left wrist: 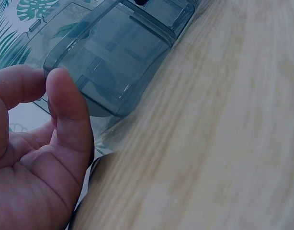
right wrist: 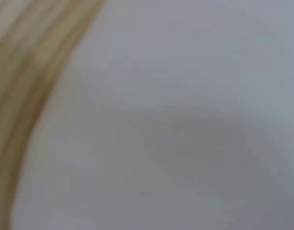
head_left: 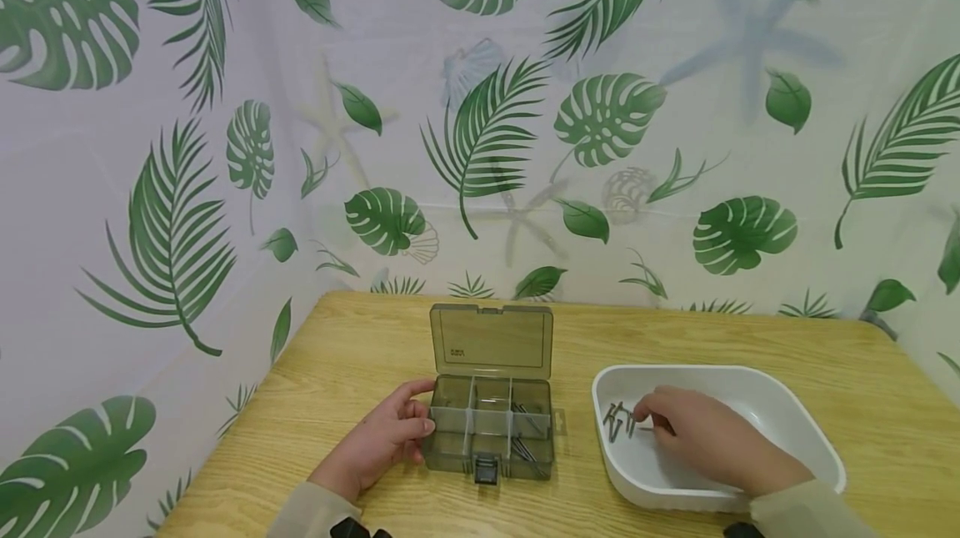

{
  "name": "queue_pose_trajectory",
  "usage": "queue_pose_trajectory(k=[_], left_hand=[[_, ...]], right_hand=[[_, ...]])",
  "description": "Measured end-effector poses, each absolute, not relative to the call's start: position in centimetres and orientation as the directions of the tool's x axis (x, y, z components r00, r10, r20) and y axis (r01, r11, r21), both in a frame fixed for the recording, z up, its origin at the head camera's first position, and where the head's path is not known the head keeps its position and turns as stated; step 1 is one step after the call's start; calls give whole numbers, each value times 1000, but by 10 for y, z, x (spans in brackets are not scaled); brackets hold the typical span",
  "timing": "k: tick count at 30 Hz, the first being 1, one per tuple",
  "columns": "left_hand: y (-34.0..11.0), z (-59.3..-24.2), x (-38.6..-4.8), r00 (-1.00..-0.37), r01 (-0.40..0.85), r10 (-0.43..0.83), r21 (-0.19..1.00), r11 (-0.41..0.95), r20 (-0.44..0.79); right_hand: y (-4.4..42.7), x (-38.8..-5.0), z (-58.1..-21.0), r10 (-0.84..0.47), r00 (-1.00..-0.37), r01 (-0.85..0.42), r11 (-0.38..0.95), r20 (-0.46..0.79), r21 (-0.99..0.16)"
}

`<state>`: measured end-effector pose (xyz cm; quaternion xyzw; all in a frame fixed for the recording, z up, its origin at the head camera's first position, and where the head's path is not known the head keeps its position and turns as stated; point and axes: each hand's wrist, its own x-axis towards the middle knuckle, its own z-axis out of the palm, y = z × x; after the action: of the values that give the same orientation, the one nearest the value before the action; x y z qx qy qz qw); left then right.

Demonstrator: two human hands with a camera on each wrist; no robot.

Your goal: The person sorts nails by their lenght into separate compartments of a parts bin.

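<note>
A smoky clear compartment box [head_left: 491, 429] stands on the table with its lid [head_left: 491, 342] raised. Dark slender metal pieces [head_left: 527, 449] lie in its right-hand compartments. My left hand [head_left: 393, 431] holds the box by its left side; in the left wrist view the thumb [left wrist: 65, 96] presses against its corner. My right hand [head_left: 693, 429] is inside a white tray [head_left: 787, 404], fingers bent down beside several small metal screws [head_left: 617, 421] at the tray's left end. Whether the fingertips pinch a screw is hidden. The right wrist view shows only blurred tray wall and wood.
The wooden table [head_left: 375, 329] carries the box at centre and the tray to its right, with a strip of wood between them. A leaf-patterned white sheet [head_left: 480, 146] hangs behind and at the sides. The box's front latch [head_left: 486, 469] faces me.
</note>
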<state>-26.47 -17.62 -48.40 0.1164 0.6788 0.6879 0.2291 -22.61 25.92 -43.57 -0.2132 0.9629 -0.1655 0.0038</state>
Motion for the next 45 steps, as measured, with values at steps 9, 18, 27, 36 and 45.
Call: queue_pose_trajectory(k=[9, 18, 27, 36, 45], left_hand=[[-176, -484, -263, -866, -160, 475, 987, 28, -154], [-179, -485, -262, -865, -172, 473, 985, 30, -165], [-177, -482, -261, -864, -173, 474, 984, 37, -170], [-176, -482, -265, -865, -170, 474, 985, 33, -165], [-176, -482, -266, -863, -170, 476, 985, 40, -169]], right_hand=[[239, -223, -419, -463, -861, -508, 801, 211, -317], [207, -225, -415, -496, -839, -543, 750, 221, -378], [164, -226, -415, -557, -796, -603, 701, 235, -380], [134, -229, -410, -575, -790, -609, 693, 214, -386], [106, -230, -409, -621, -752, -652, 652, 222, -386]])
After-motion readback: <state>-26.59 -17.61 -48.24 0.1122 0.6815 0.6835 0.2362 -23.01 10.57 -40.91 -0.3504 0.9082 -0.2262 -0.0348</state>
